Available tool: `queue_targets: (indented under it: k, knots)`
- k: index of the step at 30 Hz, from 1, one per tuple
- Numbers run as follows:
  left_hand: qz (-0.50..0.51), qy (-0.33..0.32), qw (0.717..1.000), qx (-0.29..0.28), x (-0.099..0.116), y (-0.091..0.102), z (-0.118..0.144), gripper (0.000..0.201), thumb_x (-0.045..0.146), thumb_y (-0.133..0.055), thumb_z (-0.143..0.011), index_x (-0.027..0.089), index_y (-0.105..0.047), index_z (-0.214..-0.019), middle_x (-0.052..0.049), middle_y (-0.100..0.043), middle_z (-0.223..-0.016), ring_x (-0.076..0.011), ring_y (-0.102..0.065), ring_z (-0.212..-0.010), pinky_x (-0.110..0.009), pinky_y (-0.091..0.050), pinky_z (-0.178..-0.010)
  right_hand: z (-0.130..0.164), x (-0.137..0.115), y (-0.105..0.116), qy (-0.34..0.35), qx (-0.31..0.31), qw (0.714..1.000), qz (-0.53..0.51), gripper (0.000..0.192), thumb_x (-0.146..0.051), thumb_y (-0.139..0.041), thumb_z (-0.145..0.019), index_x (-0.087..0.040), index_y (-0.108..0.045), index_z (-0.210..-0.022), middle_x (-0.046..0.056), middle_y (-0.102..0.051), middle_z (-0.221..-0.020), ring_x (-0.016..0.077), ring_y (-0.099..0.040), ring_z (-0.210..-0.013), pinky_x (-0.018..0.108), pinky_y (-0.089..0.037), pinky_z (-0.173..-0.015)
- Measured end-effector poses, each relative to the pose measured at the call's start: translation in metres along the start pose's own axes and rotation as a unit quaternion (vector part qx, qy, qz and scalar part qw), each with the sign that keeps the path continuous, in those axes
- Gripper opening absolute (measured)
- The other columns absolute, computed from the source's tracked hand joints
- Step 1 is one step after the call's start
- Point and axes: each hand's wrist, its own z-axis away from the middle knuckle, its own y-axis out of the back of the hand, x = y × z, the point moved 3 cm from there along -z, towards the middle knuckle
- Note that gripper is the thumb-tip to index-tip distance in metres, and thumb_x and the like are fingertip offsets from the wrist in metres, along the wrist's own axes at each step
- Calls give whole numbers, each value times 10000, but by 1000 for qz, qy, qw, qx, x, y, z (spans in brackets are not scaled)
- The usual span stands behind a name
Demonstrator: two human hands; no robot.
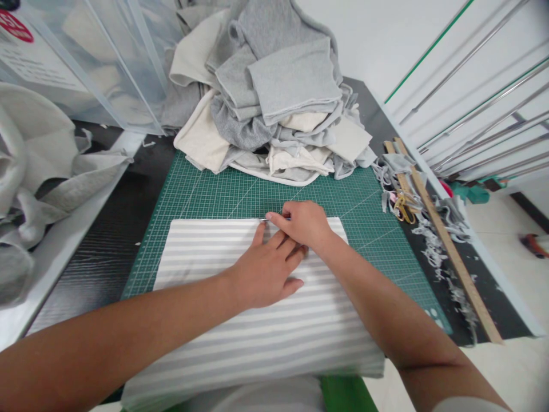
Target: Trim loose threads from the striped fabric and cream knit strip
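A grey-and-white striped cloth lies flat on a green cutting mat. My left hand presses flat on the cloth near its far edge, fingers spread. Just beyond it, my right hand pinches a thin metal tool, its tip touching the cloth's far edge; what kind of tool it is I cannot make out. Both forearms cross over the cloth.
A heap of grey and cream fabric pieces sits at the mat's far end. Wooden rulers, gold scissors and cloth scraps lie to the right. Crumpled pale fabric and clear plastic bins stand left.
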Motion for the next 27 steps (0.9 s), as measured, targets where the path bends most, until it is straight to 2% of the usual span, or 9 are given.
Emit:
queue_targets:
  k: [18, 27]
  knots:
    - [-8, 4, 1000, 4, 0, 0, 0, 594, 572, -382, -926, 226, -431, -1406, -113, -407, -1461, -319, -281, -1369, -622, -122, -1125, -1, 6, 0, -12, -4, 1000, -23, 576, -707, -400, -843, -214, -668, -715, 26, -646, -640, 151, -529, -599, 285, -262, -550]
    - [-3, 1, 1000, 3, 0, 0, 1, 599, 568, -390, -924, 209, -432, -1402, -116, -411, -1456, -323, -298, -1353, -646, -140, -1112, -1, 2, -1, -8, 0, 1000, -18, 564, -700, -401, -848, -222, -668, -716, 21, -656, -651, 155, -538, -611, 287, -263, -548]
